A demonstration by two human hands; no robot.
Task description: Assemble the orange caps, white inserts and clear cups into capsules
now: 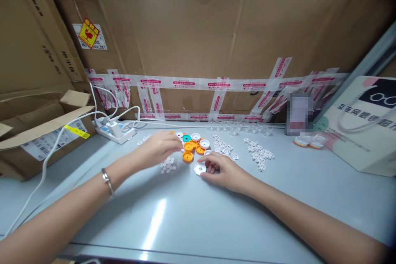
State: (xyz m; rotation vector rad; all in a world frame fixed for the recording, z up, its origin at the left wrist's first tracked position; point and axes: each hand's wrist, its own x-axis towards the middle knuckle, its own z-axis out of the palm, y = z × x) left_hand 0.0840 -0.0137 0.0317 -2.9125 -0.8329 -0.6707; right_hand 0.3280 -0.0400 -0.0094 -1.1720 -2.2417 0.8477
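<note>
My right hand pinches the rim of a white round cap, which lies hollow side up at the table's middle. Over the left side of a cluster of caps is my left hand, its fingers closed and pointing down; anything between the fingertips is hidden. Orange caps, a teal cap and white caps lie between the hands. Small white discs form a heap below my left hand. Beyond my right hand are small white flat parts, with a second group farther right.
Clear plastic cups line the back of the table. Two clear pieces with orange bases stand near a paper bag. A power strip with white cables and an open cardboard box are at left. A big carton walls the back.
</note>
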